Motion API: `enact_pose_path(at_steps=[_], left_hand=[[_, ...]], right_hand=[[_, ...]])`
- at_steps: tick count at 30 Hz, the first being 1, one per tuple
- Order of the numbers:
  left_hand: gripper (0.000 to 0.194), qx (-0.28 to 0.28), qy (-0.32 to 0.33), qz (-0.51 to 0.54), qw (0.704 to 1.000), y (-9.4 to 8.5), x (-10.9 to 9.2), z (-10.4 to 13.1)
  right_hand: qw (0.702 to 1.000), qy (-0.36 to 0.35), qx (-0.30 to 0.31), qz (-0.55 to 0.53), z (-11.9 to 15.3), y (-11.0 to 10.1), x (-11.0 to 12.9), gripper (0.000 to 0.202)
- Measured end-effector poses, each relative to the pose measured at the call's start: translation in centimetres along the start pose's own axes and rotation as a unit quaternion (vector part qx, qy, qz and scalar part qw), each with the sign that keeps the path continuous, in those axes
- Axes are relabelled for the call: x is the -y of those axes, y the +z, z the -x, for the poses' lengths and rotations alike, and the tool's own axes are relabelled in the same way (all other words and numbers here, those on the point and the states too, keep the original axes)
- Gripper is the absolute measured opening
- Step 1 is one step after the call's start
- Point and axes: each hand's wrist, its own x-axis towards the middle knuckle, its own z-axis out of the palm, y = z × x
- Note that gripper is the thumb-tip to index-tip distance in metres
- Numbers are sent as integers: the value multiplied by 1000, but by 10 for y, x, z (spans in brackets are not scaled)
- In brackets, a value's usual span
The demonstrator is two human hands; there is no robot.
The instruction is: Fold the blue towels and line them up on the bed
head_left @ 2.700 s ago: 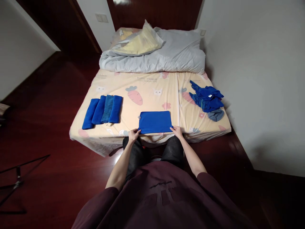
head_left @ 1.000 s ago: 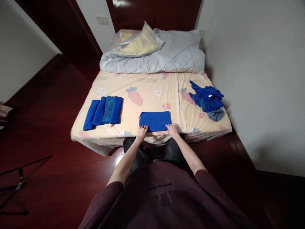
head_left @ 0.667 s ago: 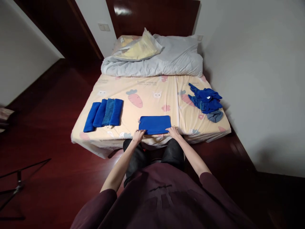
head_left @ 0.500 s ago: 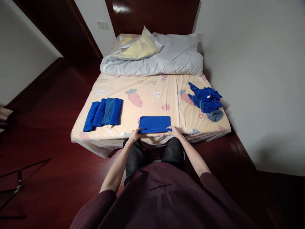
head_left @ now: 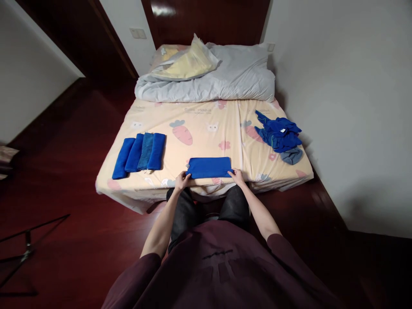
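A folded blue towel [head_left: 209, 167] lies flat near the bed's front edge, wider than it is deep, with a small pale tag at its left end. My left hand [head_left: 182, 180] pinches its near left corner. At the near right corner, my right hand [head_left: 237, 177] has its fingers closed on the cloth. To the left, several rolled or folded blue towels [head_left: 157, 151] lie side by side. A crumpled heap of blue cloths [head_left: 280, 134] is on the right of the bed, with a greyish cloth [head_left: 291, 156] at its near side.
The bed [head_left: 206, 124] has a carrot-patterned sheet. A grey-white quilt [head_left: 238, 77] is bunched by the headboard [head_left: 209, 21], a yellow item [head_left: 193, 62] on it. A black metal stand [head_left: 27, 249] is on the floor at left.
The near edge of the middle towel has gone from a raised fold to lying flat. Both hands stay at its near corners, shifted only slightly.
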Motion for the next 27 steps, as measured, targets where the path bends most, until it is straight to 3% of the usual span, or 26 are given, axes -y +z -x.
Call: enact_pose_path(at_steps=[15, 27], left_hand=[[35, -17, -32, -135, 990, 6, 0, 6], [35, -19, -29, -123, 992, 3, -3, 8]], right_hand=[[968, 15, -1, 251, 4, -1, 9, 41], [970, 5, 0, 243, 1, -2, 1, 39]])
